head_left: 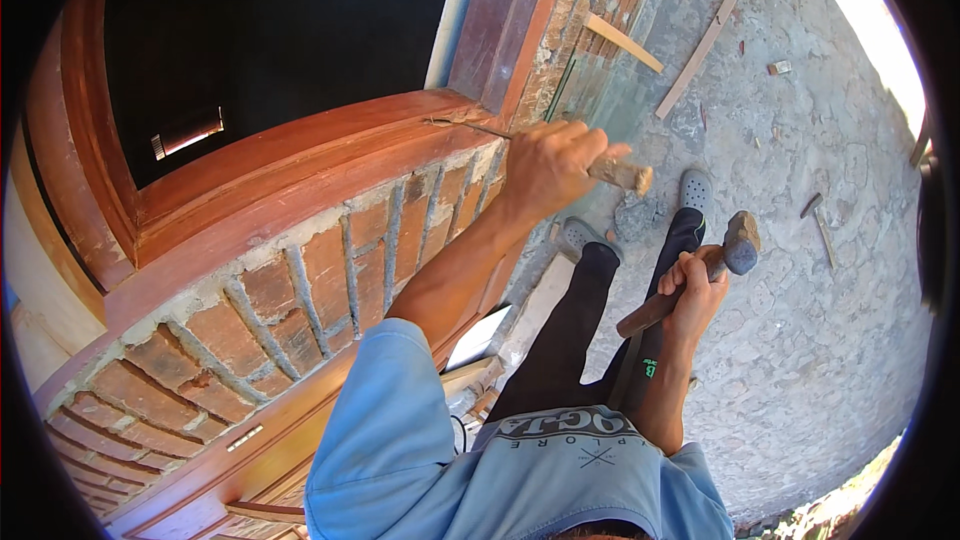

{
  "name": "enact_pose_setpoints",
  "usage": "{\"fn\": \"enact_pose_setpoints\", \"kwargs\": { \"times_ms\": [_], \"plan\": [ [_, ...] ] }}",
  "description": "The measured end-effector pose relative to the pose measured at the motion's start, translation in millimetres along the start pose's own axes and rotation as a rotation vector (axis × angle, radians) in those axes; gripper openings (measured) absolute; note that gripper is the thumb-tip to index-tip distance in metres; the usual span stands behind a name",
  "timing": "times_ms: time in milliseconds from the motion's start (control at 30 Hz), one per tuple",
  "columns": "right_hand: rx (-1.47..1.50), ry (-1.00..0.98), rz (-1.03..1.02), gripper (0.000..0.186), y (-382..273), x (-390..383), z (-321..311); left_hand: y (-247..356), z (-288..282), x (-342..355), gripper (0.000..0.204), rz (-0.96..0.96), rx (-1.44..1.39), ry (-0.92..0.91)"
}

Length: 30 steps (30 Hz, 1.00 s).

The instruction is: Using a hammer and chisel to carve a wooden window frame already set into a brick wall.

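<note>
Wooden-handled steel chisel (pixel 560 148) lies gripped in the left hand (pixel 548 165), fingers wrapped tight round its handle, its thin blade tip set against the joint of the reddish-brown wooden window frame (pixel 300 175) above a course of red bricks with recessed grey mortar (pixel 300 290). Lower and to the right, the right hand (pixel 692 292) is clenched round the wooden shaft of a heavy grey-headed hammer (pixel 712 268), held apart from the chisel, above the person's black trousers (pixel 575 340) and the rough grey stone-paved ground (pixel 810 270) strewn with loose wooden slats (pixel 697 55).
</note>
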State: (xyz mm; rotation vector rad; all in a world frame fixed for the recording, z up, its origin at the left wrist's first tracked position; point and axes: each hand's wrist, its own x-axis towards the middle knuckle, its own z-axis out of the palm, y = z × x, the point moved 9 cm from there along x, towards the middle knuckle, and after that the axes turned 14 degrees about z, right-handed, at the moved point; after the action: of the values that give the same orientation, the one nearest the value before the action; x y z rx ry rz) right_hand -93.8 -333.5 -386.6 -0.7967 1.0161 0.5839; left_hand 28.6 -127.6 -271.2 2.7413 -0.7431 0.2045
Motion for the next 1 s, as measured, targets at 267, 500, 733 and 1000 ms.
{"fn": "enact_pose_setpoints", "kwargs": {
  "times_ms": [267, 500, 733, 1000],
  "plan": [
    [0.072, 0.016, -0.042, 0.014, -10, 2, -7, -10, 8, -8, 0.041, -0.048, 0.036, -0.018],
    [0.217, -0.060, -0.097, 0.013, -27, -1, 18, -16, 8, -10, 0.042, -0.058, 0.066, -0.032],
    [-0.344, -0.320, 0.054, 0.012, 16, 10, 116, -36, 0, -14, 0.044, -0.101, -0.031, 0.086],
    [0.219, -0.131, -0.346, 0.006, 2, -7, 49, -11, -3, -15, 0.045, 0.020, 0.032, 0.012]
  ]
}}
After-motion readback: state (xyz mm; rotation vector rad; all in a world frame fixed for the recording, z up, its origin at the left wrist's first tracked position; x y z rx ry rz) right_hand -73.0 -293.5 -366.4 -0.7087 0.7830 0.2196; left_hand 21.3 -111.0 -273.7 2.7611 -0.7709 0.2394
